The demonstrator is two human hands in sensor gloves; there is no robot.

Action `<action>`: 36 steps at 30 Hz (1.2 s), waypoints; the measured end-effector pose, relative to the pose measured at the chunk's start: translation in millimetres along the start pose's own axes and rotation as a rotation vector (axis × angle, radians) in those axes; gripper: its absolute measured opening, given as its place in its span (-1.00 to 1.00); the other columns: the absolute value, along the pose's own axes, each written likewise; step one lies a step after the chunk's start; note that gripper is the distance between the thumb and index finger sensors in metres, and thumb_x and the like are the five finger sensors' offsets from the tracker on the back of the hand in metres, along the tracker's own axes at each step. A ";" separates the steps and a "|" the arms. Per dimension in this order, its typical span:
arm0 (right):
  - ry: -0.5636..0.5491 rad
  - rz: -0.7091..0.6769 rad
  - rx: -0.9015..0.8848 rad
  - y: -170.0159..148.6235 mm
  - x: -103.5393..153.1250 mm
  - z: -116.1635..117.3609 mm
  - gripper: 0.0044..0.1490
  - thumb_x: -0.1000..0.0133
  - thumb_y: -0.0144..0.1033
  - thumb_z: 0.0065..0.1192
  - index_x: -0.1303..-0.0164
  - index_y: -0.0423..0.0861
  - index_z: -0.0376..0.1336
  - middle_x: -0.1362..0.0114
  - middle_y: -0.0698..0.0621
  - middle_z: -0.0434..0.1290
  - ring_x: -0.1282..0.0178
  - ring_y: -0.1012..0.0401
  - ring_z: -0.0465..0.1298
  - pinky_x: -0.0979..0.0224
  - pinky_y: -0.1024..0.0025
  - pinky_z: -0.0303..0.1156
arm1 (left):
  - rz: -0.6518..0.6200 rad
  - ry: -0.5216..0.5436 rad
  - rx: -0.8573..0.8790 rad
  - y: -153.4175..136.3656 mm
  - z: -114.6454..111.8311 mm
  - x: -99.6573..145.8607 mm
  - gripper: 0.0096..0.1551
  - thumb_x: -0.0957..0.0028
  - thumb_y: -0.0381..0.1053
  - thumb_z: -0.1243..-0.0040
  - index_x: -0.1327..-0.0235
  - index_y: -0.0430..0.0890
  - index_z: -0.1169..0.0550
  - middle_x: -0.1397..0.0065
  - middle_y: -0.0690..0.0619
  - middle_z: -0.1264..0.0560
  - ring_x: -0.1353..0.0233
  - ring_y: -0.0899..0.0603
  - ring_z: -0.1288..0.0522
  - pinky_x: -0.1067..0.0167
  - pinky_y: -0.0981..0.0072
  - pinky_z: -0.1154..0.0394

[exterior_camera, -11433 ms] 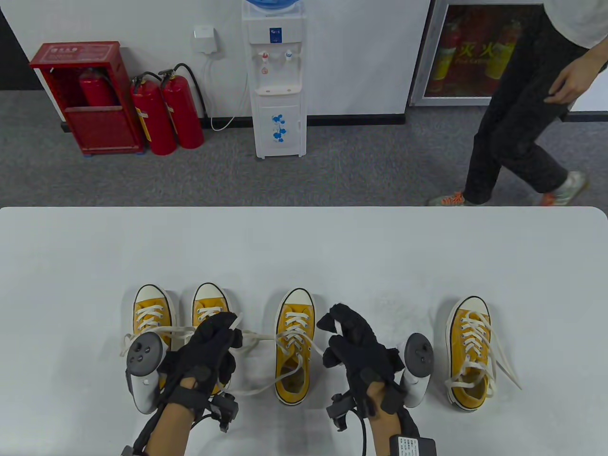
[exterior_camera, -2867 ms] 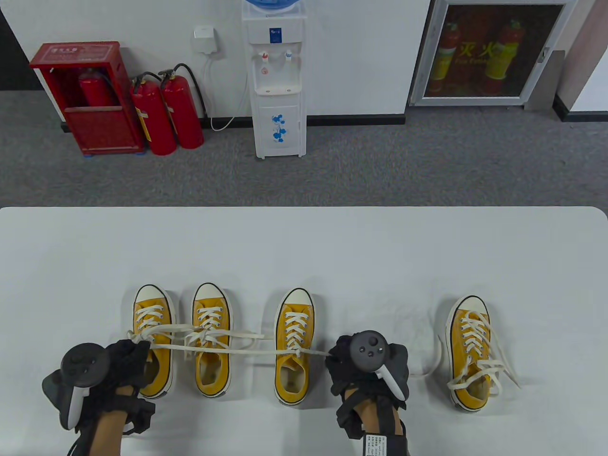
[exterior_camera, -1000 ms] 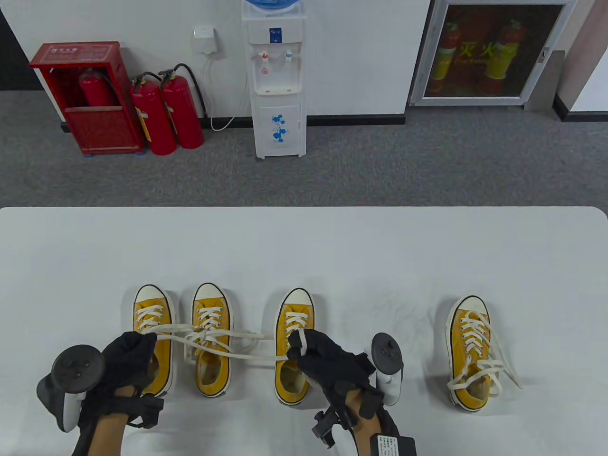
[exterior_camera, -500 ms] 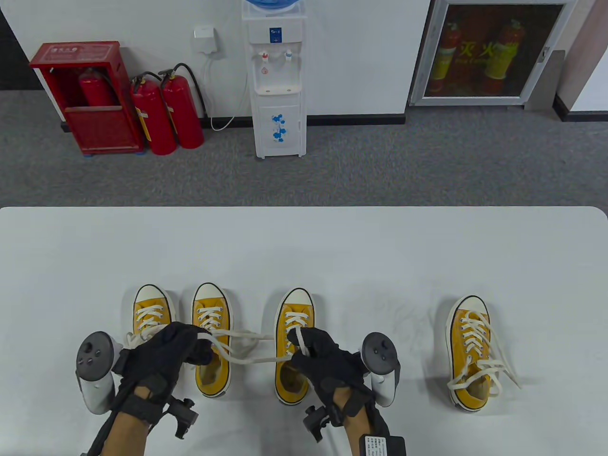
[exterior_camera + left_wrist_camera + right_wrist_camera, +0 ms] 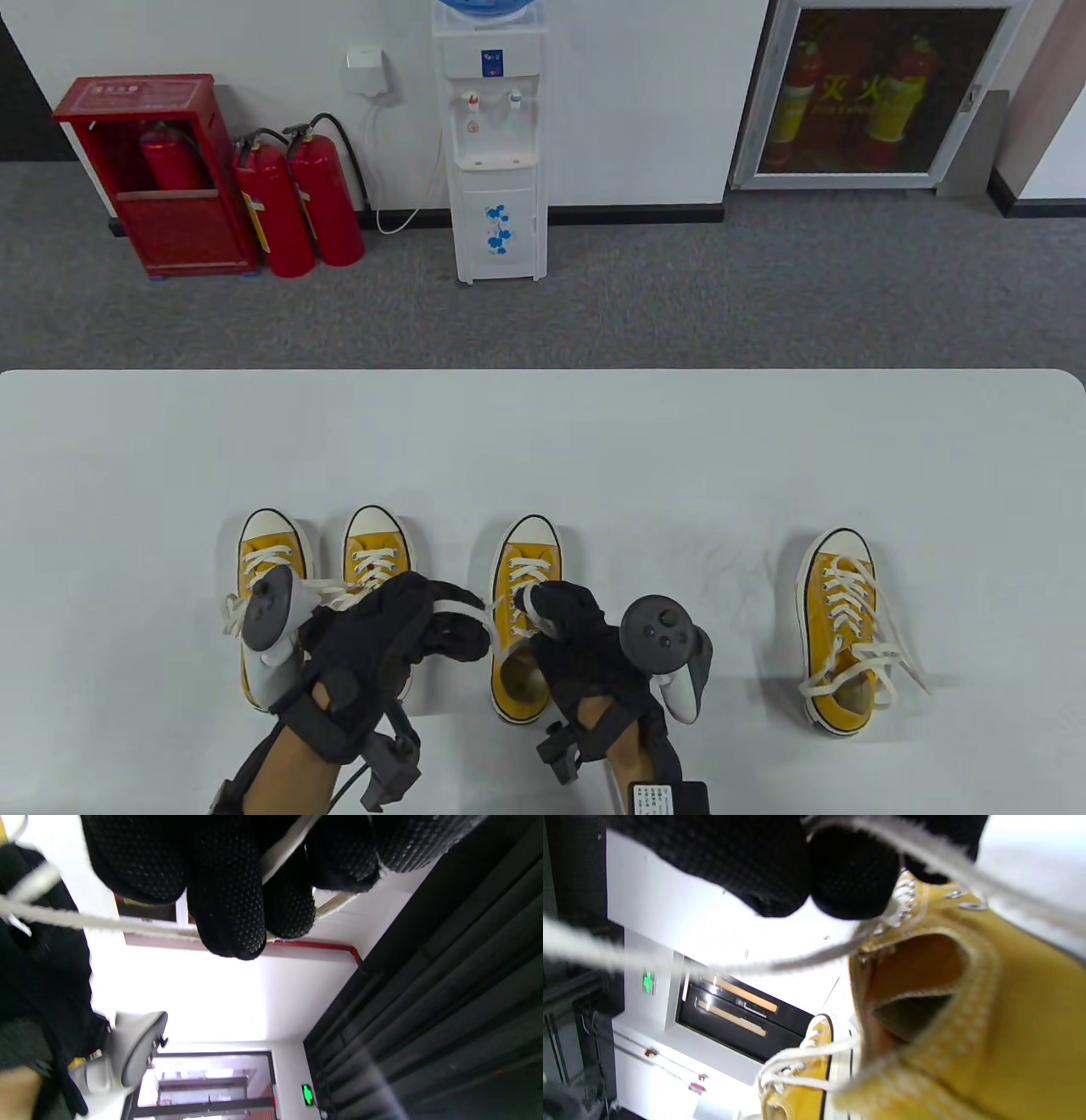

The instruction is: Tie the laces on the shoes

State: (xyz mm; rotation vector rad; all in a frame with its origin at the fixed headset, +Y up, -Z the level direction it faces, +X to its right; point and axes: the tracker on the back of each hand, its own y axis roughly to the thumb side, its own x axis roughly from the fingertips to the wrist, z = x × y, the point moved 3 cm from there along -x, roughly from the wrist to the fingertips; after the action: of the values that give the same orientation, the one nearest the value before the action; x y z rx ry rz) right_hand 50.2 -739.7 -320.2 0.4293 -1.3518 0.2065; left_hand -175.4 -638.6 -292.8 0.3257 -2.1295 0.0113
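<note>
So, big white table [image 5: 543, 441] on grey carpet [image 5: 645, 297], with a white wall behind it. Against the wall there's a water dispenser [image 5: 496, 153], a red extinguisher cabinet [image 5: 157, 174] with two red fire extinguishers [image 5: 297, 204] next to it, and a glass-fronted cabinet [image 5: 865, 93] with yellow characters on the pane that I can't really read.

Four yellow canvas sneakers sit in a row at the near edge. The third sneaker [image 5: 526, 620] is the one being worked on. The right hand [image 5: 585, 654] is directly over its opening, fingers curled and pinching a white lace [image 5: 462, 607]. The left hand [image 5: 382, 645] is just to the left of that, over the second sneaker [image 5: 377, 560], fingers curled round the same lace; the wrist view shows the lace running between the fingers. The first sneaker [image 5: 267, 552] is beyond the left hand and the fourth sneaker [image 5: 840, 628] is well off to the right, laces loose.

Half a second back the left hand was further left with the lace stretched out long; now it has come in close to the right hand and the span is short.
</note>
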 end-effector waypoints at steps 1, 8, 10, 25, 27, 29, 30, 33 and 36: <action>0.012 -0.002 0.012 1.0 -0.5 2.5 -0.32 0.01 -0.46 0.39 -0.38 -0.14 0.31 -0.54 -0.08 0.18 -0.04 0.15 0.52 -0.32 -0.08 0.35 | -0.003 -0.019 0.011 0.1 -4.1 -1.6 -0.62 -0.14 0.34 -0.08 0.01 0.15 -0.59 -0.37 0.09 -0.62 -0.28 -0.14 -0.73 -0.27 -0.20 -0.54; 0.069 -0.048 0.170 11.2 0.2 17.7 -0.35 0.03 -0.51 0.36 -0.34 -0.10 0.37 -0.57 -0.08 0.13 -0.09 0.12 0.47 -0.36 -0.10 0.29 | -0.037 -0.077 0.078 0.9 -24.6 -13.8 -0.62 -0.15 0.32 -0.04 -0.05 0.16 -0.55 -0.42 0.11 -0.57 -0.49 -0.18 -0.61 -0.46 -0.22 -0.40; 0.088 -0.056 0.204 13.4 0.9 21.0 -0.36 0.03 -0.53 0.34 -0.33 -0.08 0.39 -0.57 -0.07 0.13 -0.10 0.12 0.46 -0.37 -0.11 0.27 | -0.047 -0.075 0.078 -0.6 -24.6 -16.3 -0.62 -0.16 0.32 -0.03 -0.05 0.16 -0.55 -0.45 0.13 -0.55 -0.57 -0.17 -0.55 -0.51 -0.23 -0.35; 0.120 -0.085 0.254 15.2 2.7 22.8 -0.47 0.06 -0.61 0.29 -0.02 0.04 0.60 -0.50 0.00 0.29 -0.14 0.10 0.44 -0.47 -0.26 0.08 | 0.111 0.101 -0.305 -47.9 19.8 -25.0 -0.59 -0.14 0.31 -0.04 -0.12 0.16 -0.52 -0.64 0.18 -0.42 -0.78 -0.11 -0.22 -0.48 -0.13 -0.34; 0.120 -0.084 0.227 14.0 2.8 20.8 -0.47 0.06 -0.61 0.29 0.01 0.05 0.61 -0.50 0.01 0.30 -0.14 0.10 0.45 -0.47 -0.26 0.09 | 0.158 0.109 -0.324 -60.0 24.0 -25.2 -0.58 -0.15 0.29 -0.04 -0.15 0.16 -0.51 -0.65 0.16 -0.40 -0.77 -0.13 -0.22 -0.46 -0.14 -0.35; 0.121 -0.078 0.191 12.8 2.6 19.0 -0.47 0.06 -0.62 0.29 0.03 0.05 0.62 -0.49 0.01 0.31 -0.14 0.09 0.45 -0.47 -0.26 0.09 | 0.194 0.108 -0.333 -70.7 26.5 -25.1 -0.58 -0.15 0.28 -0.03 -0.18 0.16 -0.51 -0.65 0.14 -0.40 -0.77 -0.15 -0.23 -0.45 -0.16 -0.36; 0.122 -0.076 0.167 11.8 2.5 17.7 -0.48 0.06 -0.62 0.28 0.04 0.05 0.62 -0.49 0.01 0.31 -0.14 0.09 0.45 -0.47 -0.26 0.08 | 0.213 0.110 -0.341 -76.2 27.5 -25.0 -0.57 -0.15 0.28 -0.03 -0.19 0.16 -0.49 -0.65 0.12 -0.40 -0.76 -0.17 -0.24 -0.45 -0.17 -0.36; 0.119 -0.062 0.102 7.7 1.7 13.7 -0.48 0.07 -0.61 0.29 0.05 0.06 0.63 -0.49 0.02 0.32 -0.13 0.10 0.45 -0.47 -0.26 0.09 | 0.265 0.112 -0.379 -89.6 29.0 -24.7 -0.56 -0.15 0.27 0.00 -0.19 0.13 -0.48 -0.63 0.07 -0.40 -0.72 -0.23 -0.32 -0.43 -0.19 -0.38; 0.127 -0.033 0.002 0.4 0.7 11.7 -0.48 0.06 -0.61 0.28 0.04 0.05 0.63 -0.49 0.02 0.31 -0.14 0.10 0.45 -0.47 -0.26 0.09 | 0.320 0.109 -0.372 -104.6 30.2 -23.8 -0.55 -0.15 0.27 0.03 -0.19 0.11 -0.45 -0.61 0.04 -0.40 -0.67 -0.26 -0.39 -0.43 -0.21 -0.38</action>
State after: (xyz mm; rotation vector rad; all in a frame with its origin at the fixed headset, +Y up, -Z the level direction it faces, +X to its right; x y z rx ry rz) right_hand 39.7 -744.2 -317.6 0.4332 -1.2196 0.2047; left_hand -163.3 -738.1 -341.5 -0.2301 -2.0045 -0.1758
